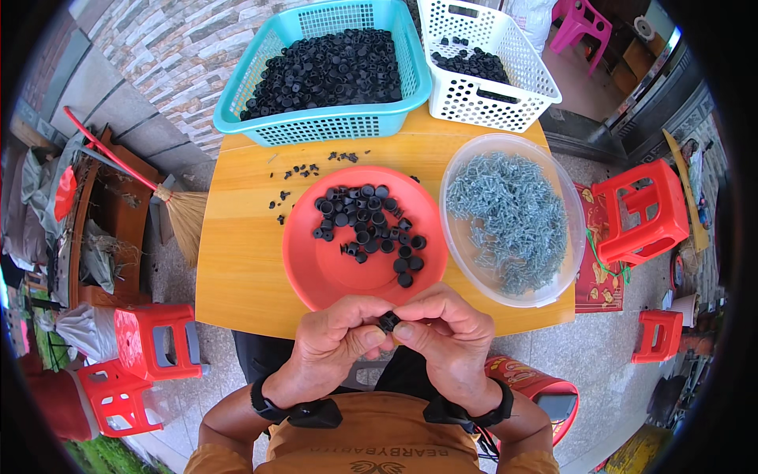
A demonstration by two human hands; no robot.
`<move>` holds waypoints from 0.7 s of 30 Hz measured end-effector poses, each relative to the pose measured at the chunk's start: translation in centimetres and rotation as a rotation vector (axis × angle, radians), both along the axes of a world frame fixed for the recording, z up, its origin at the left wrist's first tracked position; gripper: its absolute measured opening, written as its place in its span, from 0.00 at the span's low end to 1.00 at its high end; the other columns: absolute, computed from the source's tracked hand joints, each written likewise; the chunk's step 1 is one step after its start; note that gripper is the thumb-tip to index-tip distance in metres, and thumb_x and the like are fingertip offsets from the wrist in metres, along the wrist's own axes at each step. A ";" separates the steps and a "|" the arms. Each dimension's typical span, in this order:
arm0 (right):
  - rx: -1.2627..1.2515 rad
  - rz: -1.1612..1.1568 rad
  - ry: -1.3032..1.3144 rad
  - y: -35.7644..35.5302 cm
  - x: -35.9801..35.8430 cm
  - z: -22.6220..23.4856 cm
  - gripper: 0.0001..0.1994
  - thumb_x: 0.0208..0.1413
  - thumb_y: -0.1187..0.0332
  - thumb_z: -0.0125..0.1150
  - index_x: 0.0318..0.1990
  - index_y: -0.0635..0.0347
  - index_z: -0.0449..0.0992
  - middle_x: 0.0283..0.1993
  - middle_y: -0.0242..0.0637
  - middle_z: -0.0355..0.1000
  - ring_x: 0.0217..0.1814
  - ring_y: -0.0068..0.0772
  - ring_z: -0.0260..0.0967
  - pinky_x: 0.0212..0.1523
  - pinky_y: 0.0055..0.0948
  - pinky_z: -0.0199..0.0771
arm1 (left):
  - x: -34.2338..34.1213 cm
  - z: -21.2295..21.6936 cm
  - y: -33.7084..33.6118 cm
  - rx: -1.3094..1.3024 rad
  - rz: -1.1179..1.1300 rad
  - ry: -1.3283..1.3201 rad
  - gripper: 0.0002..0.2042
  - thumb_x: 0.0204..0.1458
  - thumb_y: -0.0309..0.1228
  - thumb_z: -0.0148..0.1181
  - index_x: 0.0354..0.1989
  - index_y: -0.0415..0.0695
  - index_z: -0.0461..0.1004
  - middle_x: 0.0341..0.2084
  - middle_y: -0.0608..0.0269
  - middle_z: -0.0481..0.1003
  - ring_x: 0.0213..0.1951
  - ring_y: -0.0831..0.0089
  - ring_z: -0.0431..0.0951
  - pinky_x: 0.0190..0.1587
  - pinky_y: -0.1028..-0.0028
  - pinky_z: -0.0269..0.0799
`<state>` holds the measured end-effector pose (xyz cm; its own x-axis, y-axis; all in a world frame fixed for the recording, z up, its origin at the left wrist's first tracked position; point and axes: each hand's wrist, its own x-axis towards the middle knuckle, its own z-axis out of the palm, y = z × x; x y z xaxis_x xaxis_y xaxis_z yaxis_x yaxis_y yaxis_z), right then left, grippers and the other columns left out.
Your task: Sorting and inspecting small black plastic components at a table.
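Just past the table's near edge, a small black plastic part (388, 321) is pinched between my two hands. The thumb and fingers of my left hand (335, 336) close on it from one side. My right hand (448, 336) grips it from the other, and the fingertips partly hide it. Beyond my hands lies a round red plate (335, 272), with several loose black caps (367, 225) gathered on its far and right parts. To its right, a round clear plastic tub (579, 213) holds a heap of silvery screws (509, 225).
A teal basket (324, 126) full of black parts and a white basket (489, 114) with fewer stand at the yellow table's (237, 261) far edge. Tiny black bits (304, 170) are scattered behind the plate. Red stools (158, 341) and a broom (185, 221) flank the table.
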<state>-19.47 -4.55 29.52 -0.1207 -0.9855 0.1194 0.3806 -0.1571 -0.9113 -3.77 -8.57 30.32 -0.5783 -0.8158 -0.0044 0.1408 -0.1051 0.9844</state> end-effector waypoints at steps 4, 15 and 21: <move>-0.025 -0.032 0.079 0.0 -0.1 -0.5 0.09 0.48 0.88 0.54 0.37 0.69 0.71 0.36 0.36 0.66 0.35 0.24 0.69 0.36 0.20 0.73 | 0.2 0.7 -0.5 0.021 -0.030 -0.119 0.12 0.55 0.28 0.52 0.46 0.37 0.68 0.28 0.66 0.73 0.28 0.84 0.70 0.30 0.84 0.68; 0.050 -0.008 0.003 -0.1 0.0 -0.8 0.10 0.48 0.88 0.54 0.37 0.68 0.71 0.37 0.35 0.66 0.36 0.22 0.67 0.37 0.19 0.71 | 0.5 1.2 -0.9 0.135 -0.051 -0.143 0.11 0.54 0.25 0.53 0.46 0.37 0.69 0.26 0.66 0.73 0.27 0.86 0.69 0.29 0.85 0.68; -0.062 -0.027 0.091 0.0 0.1 -0.4 0.10 0.47 0.87 0.55 0.38 0.69 0.71 0.38 0.39 0.66 0.36 0.23 0.68 0.37 0.19 0.71 | 0.6 1.6 -0.6 0.073 -0.031 -0.142 0.13 0.53 0.24 0.54 0.47 0.36 0.69 0.29 0.65 0.74 0.31 0.84 0.72 0.33 0.83 0.70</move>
